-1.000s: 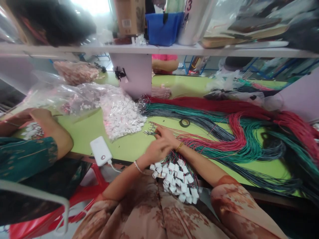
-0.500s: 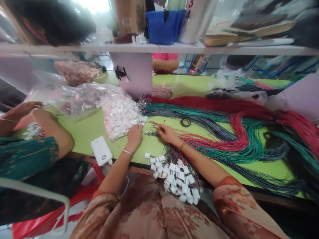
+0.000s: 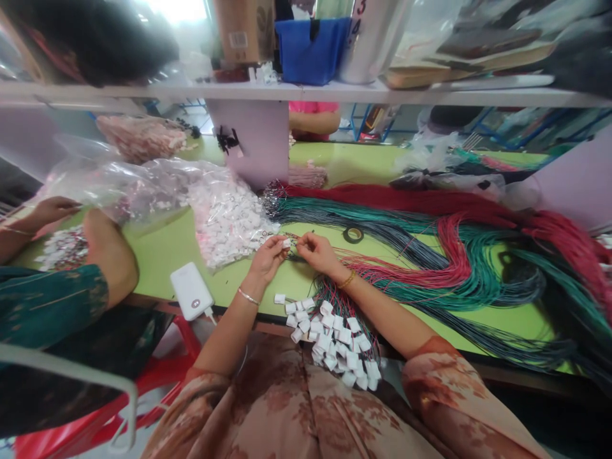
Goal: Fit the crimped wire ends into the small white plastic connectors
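Observation:
Between the thumb and fingers of my left hand point(image 3: 268, 258) is a small white connector housing point(image 3: 287, 243). My right hand point(image 3: 316, 253) pinches a thin wire close to the housing's right side; the wire's tip is too small to make out. Loose red, green and dark wires point(image 3: 406, 280) run rightward from beneath my right hand. A bag of white connector housings point(image 3: 229, 217) lies just left of my hands. Below them, wired white connectors point(image 3: 342, 338) hang in a bunch over the table's front edge.
A white power bank point(image 3: 192, 291) with a cable lies at the front left. A roll of tape point(image 3: 353, 235) sits behind my right hand. Long red wire bundles point(image 3: 406, 197) stretch across the back. At far left are a co-worker's arm point(image 3: 111, 255) and a pile of small parts point(image 3: 64, 247).
My left hand has moved right from the bag's edge and now has a white housing in its fingers, close to my right hand. The right hand has barely moved.

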{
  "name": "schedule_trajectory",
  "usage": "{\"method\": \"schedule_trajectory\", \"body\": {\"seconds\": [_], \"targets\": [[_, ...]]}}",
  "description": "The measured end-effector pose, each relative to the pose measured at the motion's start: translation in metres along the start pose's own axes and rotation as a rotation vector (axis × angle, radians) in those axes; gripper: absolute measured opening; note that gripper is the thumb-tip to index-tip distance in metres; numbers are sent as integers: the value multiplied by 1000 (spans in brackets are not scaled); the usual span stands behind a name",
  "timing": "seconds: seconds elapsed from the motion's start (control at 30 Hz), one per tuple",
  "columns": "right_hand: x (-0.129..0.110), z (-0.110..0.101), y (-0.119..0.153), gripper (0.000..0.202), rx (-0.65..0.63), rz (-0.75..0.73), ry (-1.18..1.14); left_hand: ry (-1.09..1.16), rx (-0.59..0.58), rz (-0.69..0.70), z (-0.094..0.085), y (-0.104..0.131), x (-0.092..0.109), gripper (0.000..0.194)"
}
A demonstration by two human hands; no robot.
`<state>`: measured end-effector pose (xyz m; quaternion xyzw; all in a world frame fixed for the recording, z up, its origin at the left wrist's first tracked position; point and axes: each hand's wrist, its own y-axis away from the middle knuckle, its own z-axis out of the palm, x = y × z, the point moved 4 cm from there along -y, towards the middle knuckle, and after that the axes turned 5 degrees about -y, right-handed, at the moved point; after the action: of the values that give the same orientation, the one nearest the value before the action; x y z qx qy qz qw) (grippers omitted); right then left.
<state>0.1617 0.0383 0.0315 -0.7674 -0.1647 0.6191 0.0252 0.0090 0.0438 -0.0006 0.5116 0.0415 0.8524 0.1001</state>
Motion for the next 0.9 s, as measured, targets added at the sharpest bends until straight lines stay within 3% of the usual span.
{"method": "schedule_trajectory", "body": {"seconds": [0.17, 0.4, 0.9], "targets": [[-4, 0, 2, 10, -17, -38, 78, -6, -13, -69, -5, 4, -1, 35], [-4, 0, 3, 6, -62, -152, 214, -44, -44, -63, -7, 6, 1, 24], [-4, -1, 1, 5, -86, -172, 332, -73, 28, -49, -5, 8, 2, 21]]}}
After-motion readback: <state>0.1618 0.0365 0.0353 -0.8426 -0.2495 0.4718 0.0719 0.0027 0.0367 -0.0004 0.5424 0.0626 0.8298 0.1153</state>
